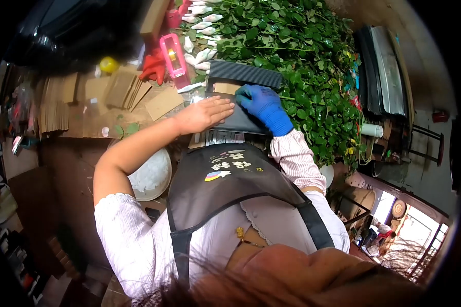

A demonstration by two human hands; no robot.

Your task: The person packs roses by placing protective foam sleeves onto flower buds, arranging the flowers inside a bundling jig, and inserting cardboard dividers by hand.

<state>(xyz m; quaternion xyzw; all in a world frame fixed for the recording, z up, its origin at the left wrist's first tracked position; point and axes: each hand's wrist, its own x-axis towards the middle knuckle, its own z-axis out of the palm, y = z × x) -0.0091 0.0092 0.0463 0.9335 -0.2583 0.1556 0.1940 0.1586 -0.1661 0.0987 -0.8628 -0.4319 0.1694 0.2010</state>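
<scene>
My bare left hand (206, 113) lies flat with its fingers stretched out on a dark grey sheet or board (243, 121). My right hand (261, 106), in a blue knitted glove, rests on the same sheet with its fingers bent and close together. Its fingertips are beside a small tan cardboard strip (225, 88); whether they grip anything is hidden. Just beyond both hands stands a black ribbed strip (246, 73), tilted up along the sheet's far side. White-wrapped flower buds (202, 57) lie past it, and leafy green stems (292, 46) spread to the right.
On the left are a pink tape dispenser (174, 59), a red glove-like item (155, 68), a yellow ball-shaped item (108, 64) and cardboard pieces (120, 87). A white round tub (151, 175) stands below the table edge. Dark flat sheets (386, 71) lean at the right.
</scene>
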